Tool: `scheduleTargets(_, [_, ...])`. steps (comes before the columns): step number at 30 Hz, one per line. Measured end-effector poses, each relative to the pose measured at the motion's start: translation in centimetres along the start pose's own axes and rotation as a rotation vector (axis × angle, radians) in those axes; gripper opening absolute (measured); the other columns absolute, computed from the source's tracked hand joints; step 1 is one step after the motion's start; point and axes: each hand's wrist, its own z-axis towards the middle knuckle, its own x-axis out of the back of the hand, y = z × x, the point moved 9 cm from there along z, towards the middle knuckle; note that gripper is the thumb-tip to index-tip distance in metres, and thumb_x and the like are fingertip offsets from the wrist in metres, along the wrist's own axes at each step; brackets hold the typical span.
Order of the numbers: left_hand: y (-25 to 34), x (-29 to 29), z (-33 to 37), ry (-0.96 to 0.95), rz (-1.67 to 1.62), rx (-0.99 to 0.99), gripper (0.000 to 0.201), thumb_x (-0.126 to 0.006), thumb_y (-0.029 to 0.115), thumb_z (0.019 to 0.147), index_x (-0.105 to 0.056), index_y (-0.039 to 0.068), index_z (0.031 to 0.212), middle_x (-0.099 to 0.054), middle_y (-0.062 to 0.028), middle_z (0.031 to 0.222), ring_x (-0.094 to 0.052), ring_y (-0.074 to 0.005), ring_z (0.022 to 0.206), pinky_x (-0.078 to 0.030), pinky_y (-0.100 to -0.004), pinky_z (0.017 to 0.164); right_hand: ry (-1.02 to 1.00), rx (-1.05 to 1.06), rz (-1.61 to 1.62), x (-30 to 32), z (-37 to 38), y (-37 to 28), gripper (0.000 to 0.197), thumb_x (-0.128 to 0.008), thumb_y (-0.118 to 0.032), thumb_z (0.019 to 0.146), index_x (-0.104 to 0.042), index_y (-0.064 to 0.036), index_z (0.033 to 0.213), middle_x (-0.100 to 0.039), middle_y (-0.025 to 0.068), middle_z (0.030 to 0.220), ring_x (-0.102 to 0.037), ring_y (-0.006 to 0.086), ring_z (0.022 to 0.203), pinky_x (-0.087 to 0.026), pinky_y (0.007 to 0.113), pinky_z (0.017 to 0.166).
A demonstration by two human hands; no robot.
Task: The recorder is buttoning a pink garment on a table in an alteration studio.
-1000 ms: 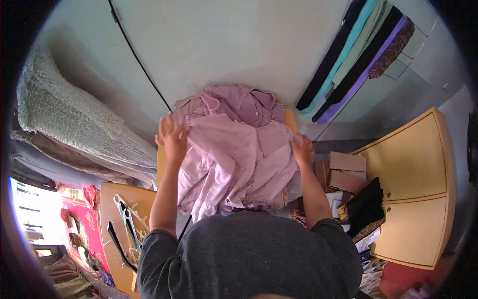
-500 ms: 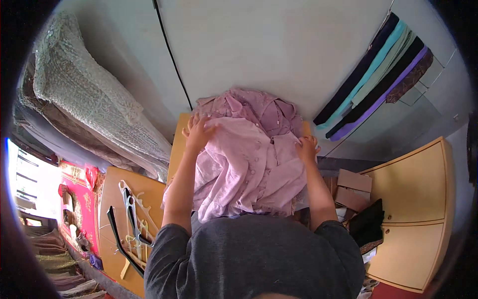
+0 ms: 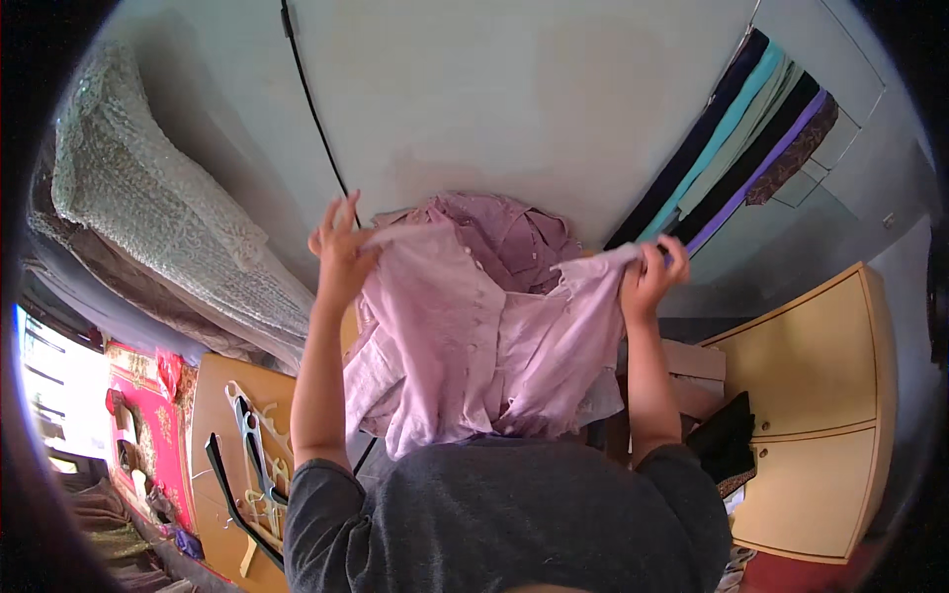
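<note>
The upper body is covered by a charcoal-grey top [image 3: 504,519] of finely mottled fabric, positioned below and between the hands. Matching short sleeves [image 3: 321,519] have hems set well below the left hand [image 3: 343,255] and right hand [image 3: 652,280]; both forearms [image 3: 323,385] are bare from hem to hand.

On my left I see pale cloth [image 3: 148,178] hanging and hangers [image 3: 255,445] lying on a table [image 3: 219,381]; on my right, scarves [image 3: 727,148], a box [image 3: 694,360] and a cabinet [image 3: 811,361].
</note>
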Motion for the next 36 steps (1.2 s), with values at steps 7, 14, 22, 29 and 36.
scheduleTargets(7, [-9.8, -1.3, 5.0, 0.073, 0.28, 0.383, 0.035, -0.06, 0.032, 0.083, -0.059, 0.021, 0.116, -0.032, -0.0124, 0.145, -0.025, -0.0334, 0.134, -0.015, -0.065, 0.095, -0.382, -0.317, -0.113, -14.2, 7.1, -3.7, 0.029, -0.062, -0.024, 0.08, -0.058, -0.0181, 0.108, -0.045, 0.01, 0.123, -0.036, 0.0318, 0.12, -0.026, 0.06, 0.089])
scheduleTargets(14, [-2.0, -9.7, -4.4, -0.155, 0.122, 0.249, 0.024, -0.062, 0.031, 0.08, -0.064, 0.022, 0.102, -0.035, -0.0095, 0.143, -0.024, -0.0337, 0.135, -0.012, -0.0666, 0.097, -0.778, -0.298, 0.026, -17.7, -5.1, -8.8, 0.048, -0.061, -0.031, 0.08, -0.046, -0.0218, 0.124, -0.04, 0.0121, 0.132, -0.033, 0.0335, 0.124, -0.024, 0.065, 0.091])
scheduleTargets(22, [3.6, -17.0, -4.6, -0.265, -0.036, 0.262, 0.024, -0.062, 0.037, 0.079, -0.068, 0.019, 0.093, -0.029, -0.0103, 0.146, -0.017, -0.0306, 0.137, -0.011, -0.0696, 0.097, -1.002, -0.391, 0.021, -10.3, -21.2, -10.3, 0.053, -0.062, -0.042, 0.078, -0.048, -0.0141, 0.121, -0.041, 0.0139, 0.13, -0.034, 0.0359, 0.123, -0.028, 0.063, 0.089])
scheduleTargets(29, [3.5, -21.3, -1.6, -0.338, 0.186, 0.318, 0.036, -0.062, 0.043, 0.077, -0.066, 0.018, 0.102, -0.016, -0.0138, 0.151, -0.006, -0.0309, 0.14, -0.008, -0.0671, 0.1, -1.18, -0.3, 0.2, -5.0, -25.0, -13.8, 0.052, -0.052, -0.039, 0.087, -0.043, -0.0141, 0.132, -0.035, 0.0144, 0.14, -0.033, 0.0335, 0.129, -0.023, 0.065, 0.094])
scheduleTargets(36, [-2.0, -17.8, -1.0, 0.012, 0.021, 0.306, 0.024, -0.061, 0.03, 0.081, -0.067, 0.019, 0.102, -0.031, -0.0093, 0.146, -0.021, -0.0364, 0.134, -0.011, -0.0672, 0.097, -1.279, -0.115, 0.004, -1.2, -26.7, -8.6, 0.045, -0.051, -0.034, 0.088, -0.048, -0.0135, 0.128, -0.041, 0.0151, 0.135, -0.035, 0.0312, 0.128, -0.023, 0.062, 0.095])
